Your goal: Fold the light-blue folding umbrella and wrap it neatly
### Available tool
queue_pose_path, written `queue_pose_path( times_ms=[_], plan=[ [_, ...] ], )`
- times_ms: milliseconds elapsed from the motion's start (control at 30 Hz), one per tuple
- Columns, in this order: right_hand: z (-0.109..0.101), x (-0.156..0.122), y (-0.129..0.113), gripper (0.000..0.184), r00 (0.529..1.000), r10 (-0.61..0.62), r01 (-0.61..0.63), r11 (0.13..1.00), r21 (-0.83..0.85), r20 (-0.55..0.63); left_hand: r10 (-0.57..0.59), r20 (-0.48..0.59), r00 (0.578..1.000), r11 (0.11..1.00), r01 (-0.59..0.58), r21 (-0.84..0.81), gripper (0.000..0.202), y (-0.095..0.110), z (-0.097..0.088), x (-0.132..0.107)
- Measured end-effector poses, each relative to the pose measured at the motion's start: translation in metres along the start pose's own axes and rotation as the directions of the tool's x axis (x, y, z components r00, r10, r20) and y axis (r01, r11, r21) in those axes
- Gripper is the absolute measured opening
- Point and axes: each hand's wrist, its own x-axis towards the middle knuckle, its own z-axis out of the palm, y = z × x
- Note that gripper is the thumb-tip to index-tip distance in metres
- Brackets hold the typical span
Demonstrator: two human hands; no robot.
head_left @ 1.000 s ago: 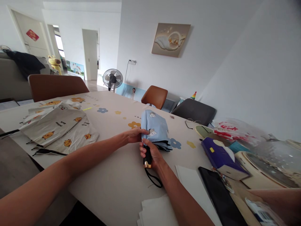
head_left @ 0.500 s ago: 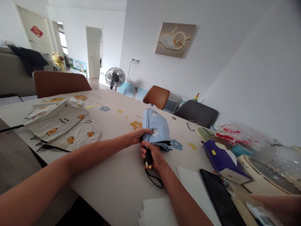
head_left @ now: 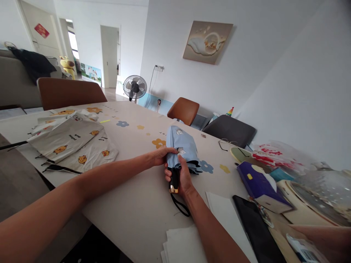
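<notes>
a slim left arm [head_left: 82, 193] that was bare past the elbow, a right forearm [head_left: 212, 226] that was bare and tapered toward the wrist, a bare left grip [head_left: 159, 156], a bare right grip [head_left: 185, 179] with slender fingers, black clothing [head_left: 94, 243] that showed low down, small pale spots on it

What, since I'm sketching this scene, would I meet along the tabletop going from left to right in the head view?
Beige cloth with cartoon prints, left hand, blue umbrella, glasses, plastic bag with red print.
</notes>
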Motion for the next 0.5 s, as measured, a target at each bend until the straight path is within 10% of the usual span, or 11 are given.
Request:
queue_pose_path(
  times_ms=[500],
  plan=[
    [0.001,0.002,0.003,0.017,0.998,-0.007,0.006,1.0,-0.022,-0.069,0.01,0.142,0.99,0.998,-0.001,-0.064,0.014,-0.002,-0.009,0.002]
  ],
)
